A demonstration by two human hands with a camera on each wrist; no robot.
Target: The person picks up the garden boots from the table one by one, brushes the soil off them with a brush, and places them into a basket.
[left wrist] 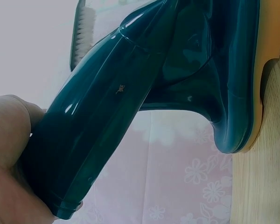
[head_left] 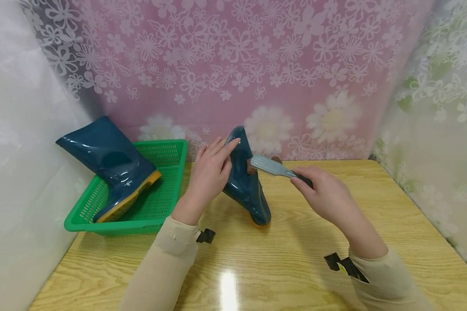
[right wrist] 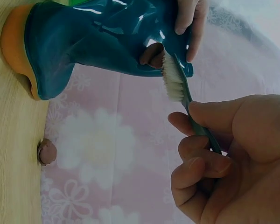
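Observation:
A glossy dark blue-green rubber boot (head_left: 239, 175) with a yellow-orange sole stands on the table, its shaft leaning. My left hand (head_left: 212, 168) grips the boot near the top of its shaft; the left wrist view shows the hand wrapped about that end. In my right hand (head_left: 328, 192) is the dark handle of a brush (head_left: 268, 165). Its white bristles (right wrist: 172, 80) face the boot shaft, right at a brown clump (right wrist: 152, 56) stuck on it. The left wrist view shows part of the brush (left wrist: 79, 35) behind the boot.
To the left, a green plastic basket (head_left: 183, 164) holds a second matching boot (head_left: 105, 149), tilted over its rim. A brown lump (right wrist: 47, 152) lies on the wood-grain table (head_left: 315, 276) near its back edge. A pink floral curtain (head_left: 237, 86) hangs behind.

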